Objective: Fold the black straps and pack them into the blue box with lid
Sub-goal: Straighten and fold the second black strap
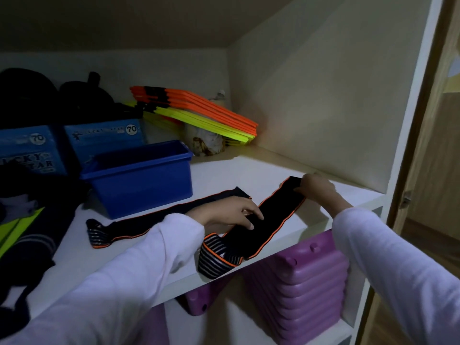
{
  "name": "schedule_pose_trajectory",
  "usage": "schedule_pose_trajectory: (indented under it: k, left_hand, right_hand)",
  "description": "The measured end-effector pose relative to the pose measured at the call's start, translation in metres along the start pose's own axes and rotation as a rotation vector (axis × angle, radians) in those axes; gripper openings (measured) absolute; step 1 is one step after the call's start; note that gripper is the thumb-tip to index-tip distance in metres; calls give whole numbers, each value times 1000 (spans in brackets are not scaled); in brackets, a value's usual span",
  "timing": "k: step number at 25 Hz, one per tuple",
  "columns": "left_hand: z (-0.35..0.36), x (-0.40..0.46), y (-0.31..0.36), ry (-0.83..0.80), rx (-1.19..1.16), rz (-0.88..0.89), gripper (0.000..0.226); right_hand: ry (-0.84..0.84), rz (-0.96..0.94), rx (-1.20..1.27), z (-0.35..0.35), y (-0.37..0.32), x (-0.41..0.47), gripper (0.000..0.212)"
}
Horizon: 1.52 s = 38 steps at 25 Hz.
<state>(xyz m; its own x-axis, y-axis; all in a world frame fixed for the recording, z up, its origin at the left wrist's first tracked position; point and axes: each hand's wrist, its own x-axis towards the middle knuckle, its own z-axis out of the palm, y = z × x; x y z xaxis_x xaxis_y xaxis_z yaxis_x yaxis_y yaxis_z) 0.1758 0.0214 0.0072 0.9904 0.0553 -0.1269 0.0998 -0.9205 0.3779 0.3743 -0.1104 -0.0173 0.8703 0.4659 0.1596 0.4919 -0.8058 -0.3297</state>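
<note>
Two black straps with orange edging lie on the white shelf [249, 170]. The near strap [273, 212] runs diagonally, its striped end [216, 257] hanging over the shelf's front edge. My left hand [231, 212] presses flat on its middle. My right hand [316, 188] pinches its far end. The second strap [154, 220] lies flat to the left, in front of the open blue box [139, 175]. The box has no lid on it, and its inside is in shadow.
Two blue lidded boxes [104, 138] marked 70 stand behind the open box with dark bags on top. Orange and yellow flat markers [199, 108] lean at the back. Dark clothing [29, 232] lies at left. Purple plastic blocks [311, 282] fill the shelf below. A wooden door [435, 170] stands at right.
</note>
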Motion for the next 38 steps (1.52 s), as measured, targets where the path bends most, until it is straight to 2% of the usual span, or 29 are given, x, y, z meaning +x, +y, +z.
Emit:
schedule_pose_trajectory:
  k: [2,5,9,13,16,23,26,29,31,34,36,38]
  left_hand:
    - [-2,-14,-4,-18,13,-21,40]
    - [-4,-35,-10,-21,0,-63,42]
    - [-2,-62,-13,22,-26,-130,39]
    - [-1,-89,-17,56,27,-253,40]
    - [-8,-110,-21,58,76,-399,43]
    - [-17,-157,-48,73,162,-722,51]
    - [-23,-181,-63,95,135,-861,54]
    - [-26,-200,-77,119,64,-927,51]
    - [-27,-206,-81,136,14,-926,44]
    - [-28,-213,-84,187,-68,-903,31]
    - [-30,-218,-87,275,-248,-869,22]
    - [-34,-224,-89,396,-414,-807,14]
  right_hand:
    - [-30,58,17,-4,-6,-1,45]
    - [-175,80,-22,-10,-21,3,51]
    - [-335,35,-193,-16,-43,11,42]
    - [-505,0,-355,-21,-62,7,69]
    - [-551,-30,-414,-32,-75,-14,72]
    - [-652,-101,-312,-44,-99,-60,72]
    - [-674,-124,-247,-37,-103,-63,75]
    - [-683,-123,-195,-34,-102,-61,79]
    - [-708,-132,-192,-32,-100,-56,73]
    - [-675,-147,-185,-35,-97,-48,37]
    - [-660,-153,-159,-39,-96,-45,29]
    - [-706,-131,-17,-44,-95,-43,20]
